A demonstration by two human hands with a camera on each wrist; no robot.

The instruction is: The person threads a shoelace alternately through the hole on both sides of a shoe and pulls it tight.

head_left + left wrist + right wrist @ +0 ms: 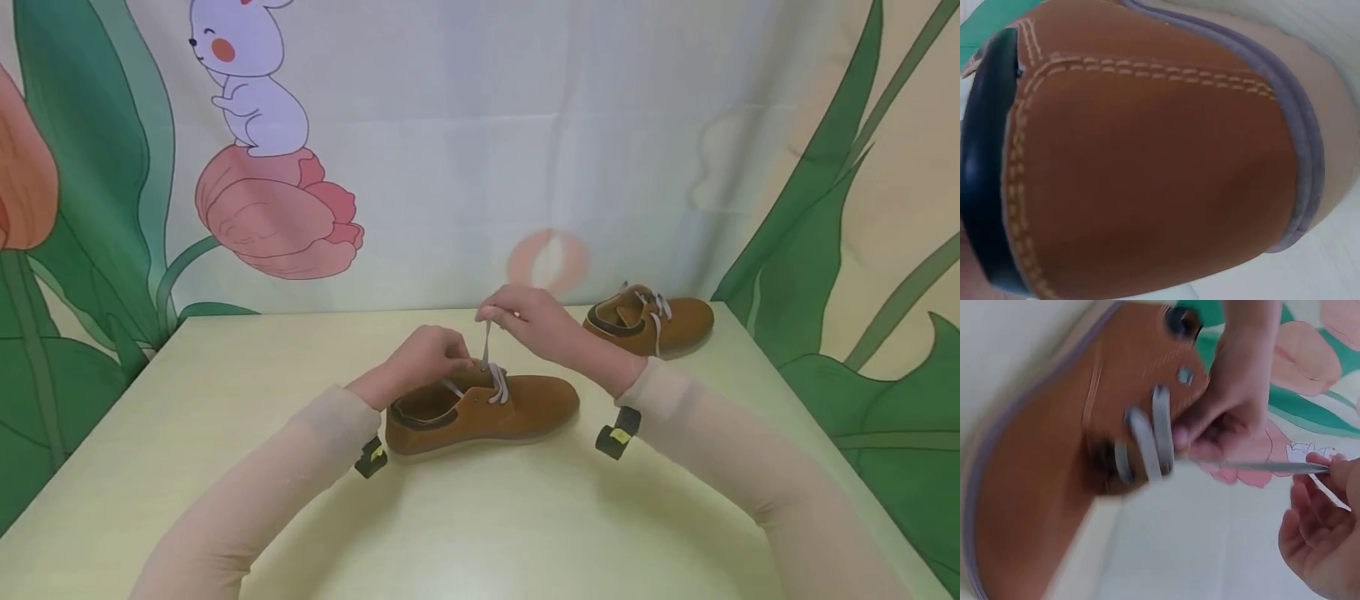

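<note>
A brown lace-up shoe (528,408) stands on the table, its toe toward the right. My left hand (426,360) reaches over its opening, thumb and fingers pinching the shoe by the lacing. Above the eyelets, my right hand (534,321) pinches a grey shoelace (1247,466) between thumb and finger. That lace runs taut from the lacing up to the right hand; its other fingers curl loosely in the right wrist view. Lace rows (1147,437) cross the front, and an eyelet (1185,375) shows bare. Stitched brown leather fills the left wrist view, hiding the left fingers there.
A second brown shoe (678,325) with grey laces stands at the back right of the pale table (480,533). Behind the table hangs a curtain (450,167) printed with flowers and a white rabbit. Each wrist bears a small black camera.
</note>
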